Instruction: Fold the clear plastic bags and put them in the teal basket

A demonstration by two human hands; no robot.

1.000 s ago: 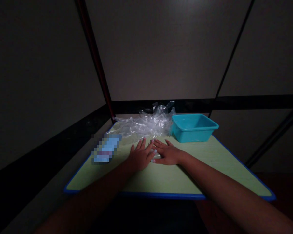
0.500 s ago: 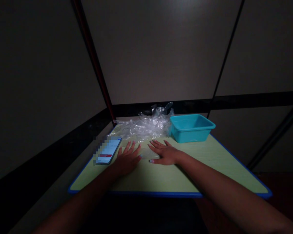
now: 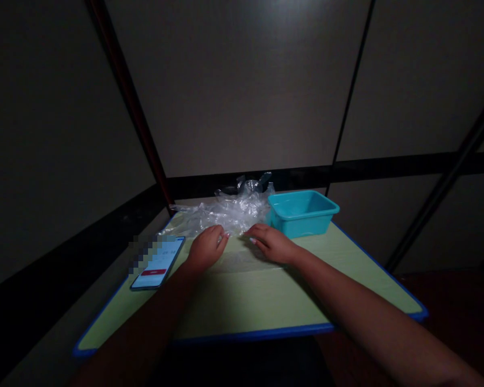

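A thin, clear plastic bag (image 3: 242,262) lies flat on the table between and under my hands. My left hand (image 3: 205,248) is closed at the bag's left side, thumb and curled fingers drawn together. Whatever its fingertips hold is too small to make out. Over the bag's right side, my right hand (image 3: 275,245) has its fingers stretched forward and slightly bent, the thumb apart from them, with nothing visibly gripped. Just beyond both hands is a crumpled heap of clear plastic bags (image 3: 229,212).
A phone (image 3: 159,263) with a lit, partly blurred screen lies left of my left hand. At the back right stands a turquoise plastic basin (image 3: 304,221). The pale green table (image 3: 242,312) has a blue edge, and a panelled wall (image 3: 246,107) rises behind it.
Both hands lay flat with fingers spread; now they are lifted and bent, the left one curled closed. The flat bag between them shows more. The view has shifted slightly to the right.
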